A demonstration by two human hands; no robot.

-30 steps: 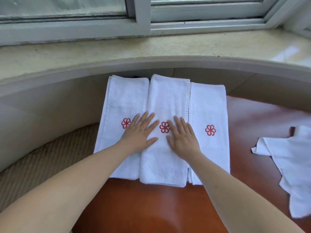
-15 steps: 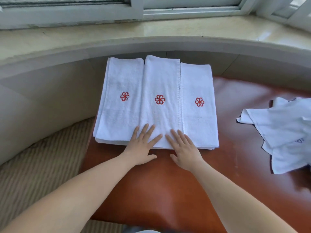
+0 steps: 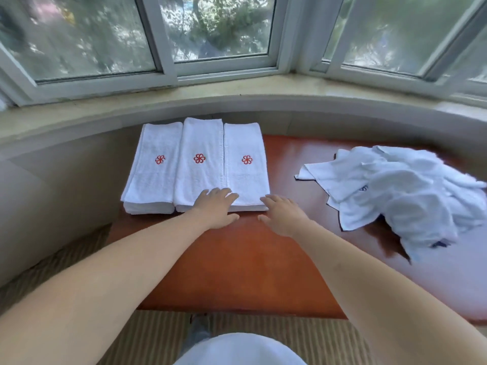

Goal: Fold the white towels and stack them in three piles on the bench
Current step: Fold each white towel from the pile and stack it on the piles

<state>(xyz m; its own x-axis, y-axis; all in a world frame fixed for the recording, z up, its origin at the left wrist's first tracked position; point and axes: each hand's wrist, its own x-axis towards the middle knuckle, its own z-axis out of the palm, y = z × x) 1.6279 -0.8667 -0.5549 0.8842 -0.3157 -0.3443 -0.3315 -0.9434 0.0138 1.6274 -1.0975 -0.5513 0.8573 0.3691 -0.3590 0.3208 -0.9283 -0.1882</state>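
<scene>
Three piles of folded white towels lie side by side on the red-brown bench [image 3: 237, 259], each top towel marked with a red flower: a left pile [image 3: 152, 167], a middle pile [image 3: 199, 162] and a right pile [image 3: 246, 164]. My left hand [image 3: 216, 209] lies flat with straight fingers, its fingertips on the near edge where the middle and right piles meet. My right hand [image 3: 282, 214] is flat and empty at the near right corner of the right pile, fingertips just touching it.
A heap of unfolded white towels [image 3: 395, 191] lies on the right part of the bench. Behind the piles rises a curved stone window sill [image 3: 237, 101] under the windows. Striped carpet [image 3: 66, 259] lies to the left and in front.
Both hands slid toward me from the middle of the piles to their near edge and shifted right. The view pulled back, showing the windows and the whole loose heap.
</scene>
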